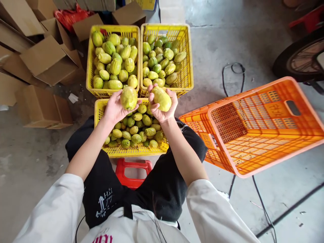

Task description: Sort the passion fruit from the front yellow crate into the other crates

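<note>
My left hand (116, 107) is closed around a yellow-green papaya (128, 98). A second yellowish papaya (162, 99) sits in my right hand (165, 113), its fingers wrapped about the sides. Both fruits are held up at the same height, a little apart, above the near yellow crate (136, 153). That crate holds many smaller, greener papayas (136, 138). Behind it stand two more yellow crates side by side: the left crate (88, 64) is heaped with larger ridged papayas (115, 66), the right crate (191, 64) with mixed green and yellow papayas (164, 63).
An orange crate (263, 165) stands tilted at the right, near a wheel (298, 55). Cardboard boxes (45, 62) pile up at the left, with a red plastic bag (72, 17). A red stool (133, 182) is between my legs. Black cables (263, 206) lie on the concrete floor.
</note>
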The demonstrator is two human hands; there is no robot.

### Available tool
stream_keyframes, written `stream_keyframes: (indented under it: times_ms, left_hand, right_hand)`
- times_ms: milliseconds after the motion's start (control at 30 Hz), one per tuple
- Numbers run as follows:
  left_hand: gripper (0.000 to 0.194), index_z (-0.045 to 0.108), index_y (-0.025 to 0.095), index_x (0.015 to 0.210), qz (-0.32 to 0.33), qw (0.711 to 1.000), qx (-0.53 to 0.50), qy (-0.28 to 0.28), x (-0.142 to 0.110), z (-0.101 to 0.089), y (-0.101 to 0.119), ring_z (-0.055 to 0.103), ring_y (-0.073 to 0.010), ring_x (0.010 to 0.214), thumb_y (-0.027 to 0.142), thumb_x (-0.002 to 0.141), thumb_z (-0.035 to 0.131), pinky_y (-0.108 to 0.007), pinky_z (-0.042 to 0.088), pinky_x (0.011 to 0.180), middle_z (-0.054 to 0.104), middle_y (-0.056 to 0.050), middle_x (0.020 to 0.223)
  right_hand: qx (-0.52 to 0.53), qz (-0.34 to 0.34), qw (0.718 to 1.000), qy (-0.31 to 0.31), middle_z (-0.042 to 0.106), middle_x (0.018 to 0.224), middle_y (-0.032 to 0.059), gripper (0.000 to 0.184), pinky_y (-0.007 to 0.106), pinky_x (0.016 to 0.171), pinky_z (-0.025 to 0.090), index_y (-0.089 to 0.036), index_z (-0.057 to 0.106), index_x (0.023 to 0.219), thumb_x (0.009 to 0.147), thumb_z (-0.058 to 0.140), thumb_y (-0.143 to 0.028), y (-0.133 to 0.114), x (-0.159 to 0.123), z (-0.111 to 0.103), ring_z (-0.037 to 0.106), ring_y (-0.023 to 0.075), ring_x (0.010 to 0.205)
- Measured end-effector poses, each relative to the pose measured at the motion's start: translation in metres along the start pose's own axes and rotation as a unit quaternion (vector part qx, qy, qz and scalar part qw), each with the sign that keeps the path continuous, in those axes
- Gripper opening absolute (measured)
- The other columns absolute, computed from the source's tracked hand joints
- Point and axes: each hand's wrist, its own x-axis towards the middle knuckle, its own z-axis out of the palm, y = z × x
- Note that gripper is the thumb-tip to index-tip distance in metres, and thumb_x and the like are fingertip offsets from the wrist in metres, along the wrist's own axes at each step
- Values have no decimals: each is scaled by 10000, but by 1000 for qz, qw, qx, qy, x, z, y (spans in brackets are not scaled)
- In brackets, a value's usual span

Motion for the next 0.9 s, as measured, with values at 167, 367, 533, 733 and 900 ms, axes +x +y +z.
stream_keyframes:
  times_ms: [167,367,533,733,900]
  left_hand:
    - [377,680,207,1063,-50,999,2,-5,1,1,-4,625,-115,519,481,945,450,-184,490,413,698,-43,787]
    - [355,598,173,835,0,993,-107,46,3,-6,-9,697,-154,700,425,950,377,-226,616,648,655,-61,747]
    - [206,605,194,906,21,987,-140,82,6,-12,-7,722,-165,889,367,913,494,-201,605,712,687,-62,882]
    - [219,630,209,945,64,989,-115,73,12,-21,-10,719,-212,927,399,896,534,-293,633,763,707,-72,866]
    - [237,630,196,1027,103,988,-93,71,14,-17,-7,701,-240,1072,351,950,468,-395,622,889,732,-78,996]
  right_hand:
    - [64,-9,997,-53,635,991,9,181,189,509,554,-263,545,1018,921,508,-410,-1,-1,-11,621,115,752]
    - [74,-1,997,-37,623,966,16,248,191,430,510,-261,552,977,930,494,-497,1,3,-12,582,131,694]
    - [68,-30,996,59,589,860,0,247,181,373,455,-254,526,905,947,467,-491,3,4,-10,521,126,598]
    - [49,-59,995,67,604,851,-1,148,210,434,501,-256,543,900,882,533,-402,3,5,-8,550,136,643]
    - [50,-81,985,147,644,892,6,115,306,659,609,-265,587,926,895,504,-338,5,8,2,636,176,899]
